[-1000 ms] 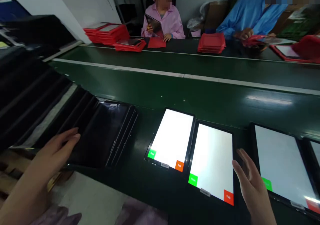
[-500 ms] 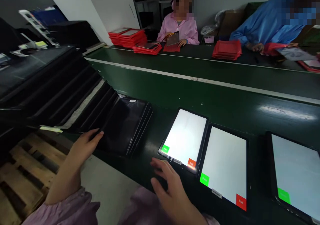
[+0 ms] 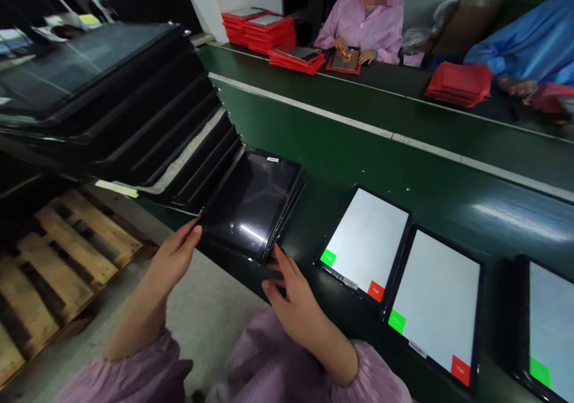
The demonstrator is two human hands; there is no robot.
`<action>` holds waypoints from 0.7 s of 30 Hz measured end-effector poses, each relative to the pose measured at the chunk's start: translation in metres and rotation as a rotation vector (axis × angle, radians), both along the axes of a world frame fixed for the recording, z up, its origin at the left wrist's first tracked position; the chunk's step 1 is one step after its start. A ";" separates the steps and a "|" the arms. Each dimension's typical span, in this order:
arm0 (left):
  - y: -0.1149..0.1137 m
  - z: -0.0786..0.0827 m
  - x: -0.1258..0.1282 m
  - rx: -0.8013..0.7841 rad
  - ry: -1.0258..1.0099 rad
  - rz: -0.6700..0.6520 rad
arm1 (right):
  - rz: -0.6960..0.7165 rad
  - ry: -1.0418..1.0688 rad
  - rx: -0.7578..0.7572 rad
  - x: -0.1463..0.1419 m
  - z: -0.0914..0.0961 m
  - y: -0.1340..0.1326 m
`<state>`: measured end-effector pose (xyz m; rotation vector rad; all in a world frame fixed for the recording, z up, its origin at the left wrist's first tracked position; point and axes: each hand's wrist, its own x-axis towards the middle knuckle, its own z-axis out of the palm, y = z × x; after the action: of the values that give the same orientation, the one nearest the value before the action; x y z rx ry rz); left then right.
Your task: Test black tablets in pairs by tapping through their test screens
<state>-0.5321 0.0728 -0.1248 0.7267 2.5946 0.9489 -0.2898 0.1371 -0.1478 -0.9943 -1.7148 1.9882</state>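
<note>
A short stack of dark tablets lies at the middle of the bench, its top tablet (image 3: 255, 200) screen up and tilted slightly against those below. My left hand (image 3: 177, 256) grips that tablet's near left edge, thumb on top and fingers bent under. At its near right corner my right hand (image 3: 293, 298) has its fingers apart, fingertips beside or just touching the stack's edge. To the right lie a lit tablet (image 3: 368, 238) and another lit tablet (image 3: 437, 298), both with white screens and green and red squares. A third white-screened tablet (image 3: 553, 313) is cut off by the frame.
A tall stack of black trays (image 3: 147, 116) leans over the bench's left side. Below it sits a wooden pallet (image 3: 67, 265) on the floor. Across the green bench (image 3: 323, 122), a person in pink (image 3: 365, 23) handles a tablet near red pouches (image 3: 269, 32); a blue sleeve (image 3: 524, 32) shows further right.
The view has swung left and down. My left hand has closed on the top tablet's edge, and my right hand has come from near the lit tablets to the stack's right corner.
</note>
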 end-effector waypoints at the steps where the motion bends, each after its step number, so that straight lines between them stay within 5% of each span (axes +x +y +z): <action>1: -0.001 -0.001 0.004 0.007 -0.067 0.028 | 0.005 -0.013 0.000 -0.003 0.000 0.000; 7: -0.001 -0.006 0.025 0.084 -0.257 0.196 | -0.078 -0.018 0.011 -0.018 0.000 0.006; 11: 0.007 -0.007 0.037 0.223 -0.276 0.252 | -0.227 -0.002 -0.114 -0.030 -0.002 0.020; 21: -0.012 -0.010 0.100 0.626 -0.353 0.132 | -0.478 0.144 -0.363 -0.019 0.017 0.048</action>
<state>-0.4318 0.0603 -0.1345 0.4603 2.0546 1.7848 -0.3086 0.1849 -0.1305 -1.2047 -0.9407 2.0104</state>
